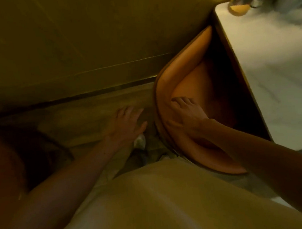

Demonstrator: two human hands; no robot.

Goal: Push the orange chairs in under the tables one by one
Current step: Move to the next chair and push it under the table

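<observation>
An orange chair (184, 70) with a curved padded back stands right of centre, its seat partly tucked under the edge of a white-topped table (273, 72). My right hand (184, 113) rests over the top rim of the chair's back, fingers curled onto the inner side and thumb on the outer side. My left hand (125, 124) hovers in the air to the left of the chair with fingers spread, touching nothing. The chair's legs are hidden.
A dim wall (68, 39) and wooden floor (85, 117) lie ahead. A bottle with orange liquid (240, 2) stands at the table's far corner. Another dark orange chair (4, 162) sits at the left edge. My shoe (139, 142) is below the left hand.
</observation>
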